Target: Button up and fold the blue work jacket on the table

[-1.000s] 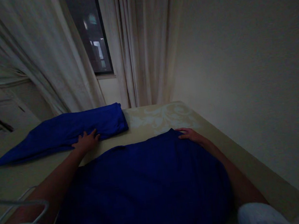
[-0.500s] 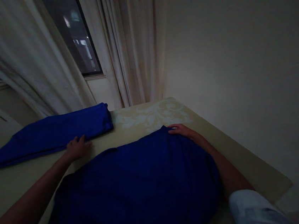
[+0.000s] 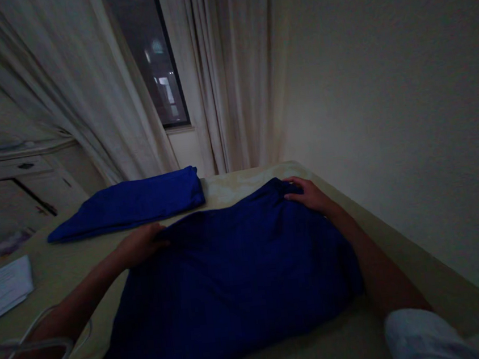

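Observation:
A wide piece of dark blue cloth [image 3: 237,282], likely a garment, is spread over the front of the table and runs out of view at the bottom. My left hand [image 3: 143,244] is closed on its upper left edge, thumb and fingers pinching the fabric. At the far right corner, my right hand [image 3: 307,195] grips the bunched top edge between thumb and fingers. Creases run across the cloth between both hands. Just beyond my left hand lies a folded blue cloth [image 3: 135,203], long and flat, touched by neither hand.
The beige patterned tabletop [image 3: 248,181] meets a plain wall [image 3: 394,100] on the right. White papers [image 3: 5,287] lie at the left, and a white cable [image 3: 38,343] loops over my left forearm. Curtains [image 3: 237,77] and a cabinet [image 3: 12,180] stand behind.
My left hand has moved from beside the folded cloth onto the near cloth's edge and closed on it. My right hand now grips the corner, and the cloth's edge is lifted. The view has turned left.

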